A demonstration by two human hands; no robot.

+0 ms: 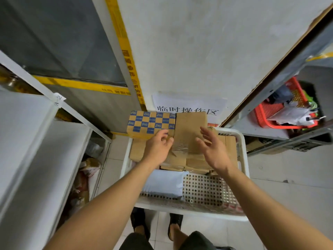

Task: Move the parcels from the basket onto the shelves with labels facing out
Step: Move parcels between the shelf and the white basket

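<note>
Red crate [264,116] of clutter at right, printed wall notice [187,105], yellow tape [81,84].

White paper sign [189,105] on the wall reads "临时操作区" — a small shelf tag [59,99] shows "2"; other print is illegible.

Boxes [187,141] crowd basket's [242,150] far end; near end open

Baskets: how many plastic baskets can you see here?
2. A white perforated plastic basket sits on the floor under the hands, holding parcels; a red plastic basket sits on the right shelf. Others may be hidden.
</note>
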